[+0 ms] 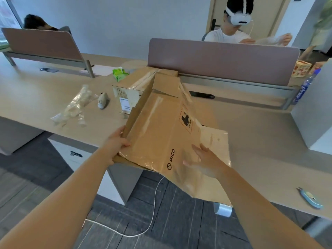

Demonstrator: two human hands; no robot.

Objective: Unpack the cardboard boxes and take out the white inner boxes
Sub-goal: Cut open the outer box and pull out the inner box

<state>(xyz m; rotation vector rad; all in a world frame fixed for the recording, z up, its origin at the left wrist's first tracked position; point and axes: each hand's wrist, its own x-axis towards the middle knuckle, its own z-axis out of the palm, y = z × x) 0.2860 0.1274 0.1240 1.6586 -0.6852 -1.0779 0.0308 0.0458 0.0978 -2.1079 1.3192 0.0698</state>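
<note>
Cardboard box [158,126] printed "PICO" lay tilted on desk [260,141] edge. Left hand [116,141] gripped its near-left corner; right hand [204,159] rested flat, fingers straight, on top. Second taped box [129,87] just behind. Blue cutter [309,197] right of box.

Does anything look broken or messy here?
The big cardboard box looks squashed: it leans tilted over the desk edge, flaps bent. The left hand grips its corner; the right hand lies flat on it. Crumpled plastic wrap sits nearby.
</note>
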